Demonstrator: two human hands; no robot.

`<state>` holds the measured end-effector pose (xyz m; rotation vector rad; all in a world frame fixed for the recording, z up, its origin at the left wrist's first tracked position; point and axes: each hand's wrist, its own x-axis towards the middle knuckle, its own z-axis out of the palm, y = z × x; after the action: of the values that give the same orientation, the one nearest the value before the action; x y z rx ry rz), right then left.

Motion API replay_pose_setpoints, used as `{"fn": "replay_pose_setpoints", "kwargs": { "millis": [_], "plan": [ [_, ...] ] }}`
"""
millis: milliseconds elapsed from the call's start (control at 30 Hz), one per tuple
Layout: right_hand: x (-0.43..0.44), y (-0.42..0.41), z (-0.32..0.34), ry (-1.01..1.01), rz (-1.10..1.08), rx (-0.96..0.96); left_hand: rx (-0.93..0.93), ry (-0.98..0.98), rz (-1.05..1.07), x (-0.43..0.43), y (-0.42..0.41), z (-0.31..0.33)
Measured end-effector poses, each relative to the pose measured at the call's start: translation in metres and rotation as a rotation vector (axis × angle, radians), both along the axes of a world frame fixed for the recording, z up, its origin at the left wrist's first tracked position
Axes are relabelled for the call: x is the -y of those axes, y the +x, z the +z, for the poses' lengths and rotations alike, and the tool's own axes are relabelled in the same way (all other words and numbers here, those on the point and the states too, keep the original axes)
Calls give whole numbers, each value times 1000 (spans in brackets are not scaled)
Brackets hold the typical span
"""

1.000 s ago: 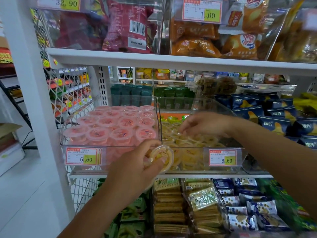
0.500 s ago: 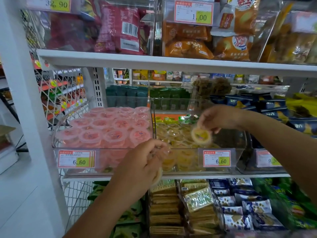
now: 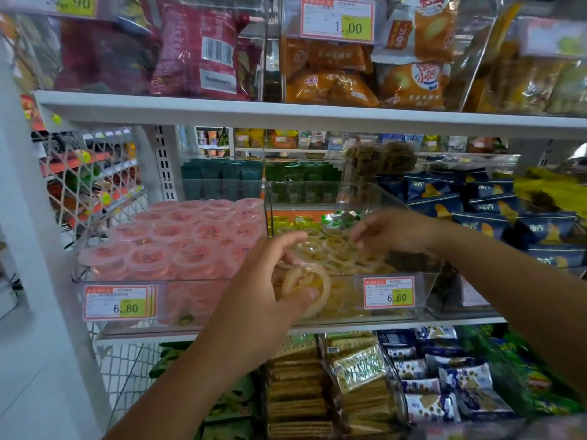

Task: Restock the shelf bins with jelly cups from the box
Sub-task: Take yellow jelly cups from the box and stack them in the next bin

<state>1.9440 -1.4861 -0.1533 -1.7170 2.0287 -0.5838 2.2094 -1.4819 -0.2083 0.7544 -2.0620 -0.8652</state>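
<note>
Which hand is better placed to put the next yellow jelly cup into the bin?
Left. The left hand grips a yellow jelly cup right at the front wall of the clear bin. The right hand sits low on the stocked cups; blur hides whether it holds one.

Below the white shelf board [image 3: 317, 117], the tag [image 3: 120, 302] in front of the pink jelly cups [image 3: 178, 239] reads 6.60. The tag [image 3: 388, 292] in front of the yellow jelly cups [image 3: 333, 252] also reads 6.60. Above the board, a tag [image 3: 337, 18] over the orange packets [image 3: 330, 85] reads 1.00. A yellow label [image 3: 75, 4] far left shows .90. The finer print is too blurred to read.
</note>
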Motion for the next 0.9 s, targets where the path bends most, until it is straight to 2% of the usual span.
{"fn": "replay_pose_setpoints", "kwargs": {
  "millis": [33,100,133,167,267,367,433,500,567,667,733,800,900],
  "plan": [
    [-6,5,10,-26,51,100,-22,-10,2,2,-6,3],
    [-17,17,27,55,187,417,-41,-31,2,8,-20,9],
    [-22,23,32,95,245,493,-46,-33,-2,11,-27,12],
    [-26,28,34,94,280,478,-52,-34,-10,13,-34,13],
    [-26,34,28,-59,221,293,-52,-45,-26,20,-51,13],
    [-23,24,30,-64,177,263,-35,-79,-33,20,-59,10],
    [-18,8,35,-63,119,117,115,-254,-8,18,-55,8],
    [-11,-10,40,-43,56,-158,317,-452,24,16,-46,2],
    [-2,-23,37,65,33,-381,507,-539,29,18,-38,-9],
    [11,-28,19,266,52,-534,710,-628,40,24,-37,-22],
    [18,-25,5,351,77,-598,724,-642,44,27,-37,-27],
    [21,-25,-6,410,66,-576,718,-650,36,30,-36,-30],
    [16,-23,-7,393,60,-643,658,-631,9,30,-34,-32]
  ]
}}
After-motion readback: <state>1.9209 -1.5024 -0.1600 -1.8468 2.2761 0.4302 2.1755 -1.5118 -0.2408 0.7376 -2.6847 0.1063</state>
